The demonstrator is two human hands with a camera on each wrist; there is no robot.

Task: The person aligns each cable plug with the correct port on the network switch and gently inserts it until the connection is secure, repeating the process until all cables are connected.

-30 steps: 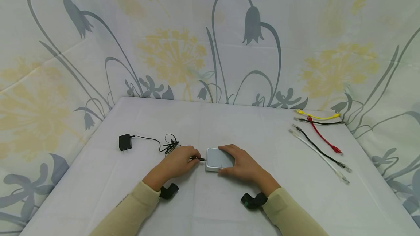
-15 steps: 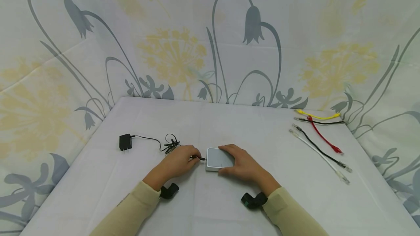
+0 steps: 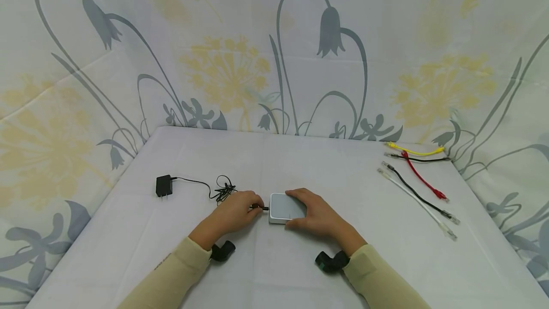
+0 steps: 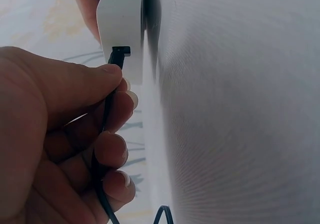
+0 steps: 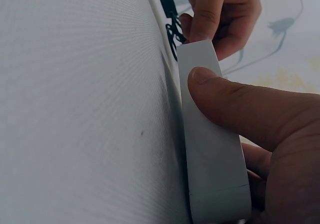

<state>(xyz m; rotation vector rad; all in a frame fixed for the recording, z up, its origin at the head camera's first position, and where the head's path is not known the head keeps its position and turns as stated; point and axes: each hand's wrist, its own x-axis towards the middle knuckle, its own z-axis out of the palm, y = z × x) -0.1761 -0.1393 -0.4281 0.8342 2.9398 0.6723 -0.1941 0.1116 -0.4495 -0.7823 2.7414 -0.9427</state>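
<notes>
A small white box with a grey top (image 3: pixel 283 207), which looks like a mini router, lies flat on the table. My right hand (image 3: pixel 319 214) grips it from the right, the thumb along its near side. My left hand (image 3: pixel 233 211) pinches a black power plug (image 4: pixel 117 59) between thumb and fingers. In the left wrist view the plug's tip is at the dark socket in the box's left side; how deep it sits I cannot tell. From the plug a black cord (image 3: pixel 224 190) runs, partly bundled, to a black power adapter (image 3: pixel 163 186) on the left.
Several short network cables lie at the right: a yellow one (image 3: pixel 416 150), a red one (image 3: pixel 424 179), black ones and a white one (image 3: pixel 422 204). A flowered curtain (image 3: pixel 231 51) stands behind the white table (image 3: pixel 266 161).
Almost nothing differs. My left hand and wrist have shifted very slightly to the right, towards the box; the right hand keeps its hold.
</notes>
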